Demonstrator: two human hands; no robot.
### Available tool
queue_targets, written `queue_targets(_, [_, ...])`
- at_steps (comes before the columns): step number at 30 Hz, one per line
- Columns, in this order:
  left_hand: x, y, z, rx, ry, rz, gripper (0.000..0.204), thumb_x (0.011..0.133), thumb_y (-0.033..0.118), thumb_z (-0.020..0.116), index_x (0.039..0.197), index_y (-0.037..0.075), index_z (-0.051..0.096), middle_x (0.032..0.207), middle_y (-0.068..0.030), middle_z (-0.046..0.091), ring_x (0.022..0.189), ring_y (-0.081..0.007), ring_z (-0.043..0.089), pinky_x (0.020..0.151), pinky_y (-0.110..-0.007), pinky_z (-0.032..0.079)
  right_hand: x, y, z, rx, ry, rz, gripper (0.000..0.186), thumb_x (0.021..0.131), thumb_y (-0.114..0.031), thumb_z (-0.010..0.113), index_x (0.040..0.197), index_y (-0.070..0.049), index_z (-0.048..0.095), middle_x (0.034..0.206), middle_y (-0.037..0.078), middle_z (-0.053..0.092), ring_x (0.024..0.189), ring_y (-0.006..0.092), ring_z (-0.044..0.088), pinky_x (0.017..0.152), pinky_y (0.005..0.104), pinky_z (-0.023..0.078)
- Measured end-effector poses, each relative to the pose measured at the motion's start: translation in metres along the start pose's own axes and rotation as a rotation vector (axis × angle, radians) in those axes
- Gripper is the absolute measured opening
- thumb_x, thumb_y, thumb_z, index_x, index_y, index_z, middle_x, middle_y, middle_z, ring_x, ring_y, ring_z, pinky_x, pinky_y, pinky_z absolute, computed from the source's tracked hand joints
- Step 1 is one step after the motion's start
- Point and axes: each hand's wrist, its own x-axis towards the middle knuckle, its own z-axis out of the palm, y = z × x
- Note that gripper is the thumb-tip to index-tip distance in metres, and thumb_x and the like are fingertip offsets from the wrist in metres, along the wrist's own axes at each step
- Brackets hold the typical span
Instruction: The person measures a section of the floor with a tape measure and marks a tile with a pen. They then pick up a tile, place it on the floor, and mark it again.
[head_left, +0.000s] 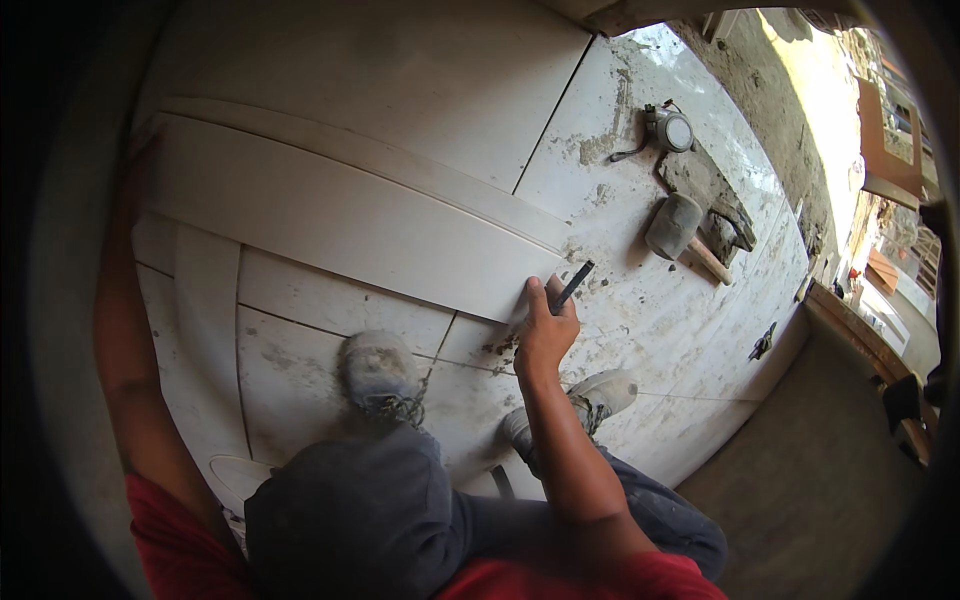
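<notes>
One strip [340,222] between both hands [546,335]

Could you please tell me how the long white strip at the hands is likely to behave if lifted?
The long white strip would probably be stiff, as its face looks flat, with only a gentle curve the lens may add. Long and narrow, it would likely tip if lifted by one end. Its smooth-looking face may be slippery.

The left arm [127,340] stretches far forward; the right hand [547,335] has curled fingers [537,298].
</notes>
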Motion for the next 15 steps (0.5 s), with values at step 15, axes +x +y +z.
queue_targets(15, [-0.005,0.01,-0.001,0.012,0.006,-0.029,0.076,0.09,0.061,0.061,0.152,0.02,0.045,0.155,-0.0082,0.043,0.142,-0.0233,0.04,0.118,-0.04,0.028,0.005,-0.001,0.0,-0.124,0.017,-0.106,0.054,0.089,-0.024,0.079,0.124,0.012,0.062,0.103,0.013,0.069,0.088,0.0162,0.062,0.08,0.0293,0.049])
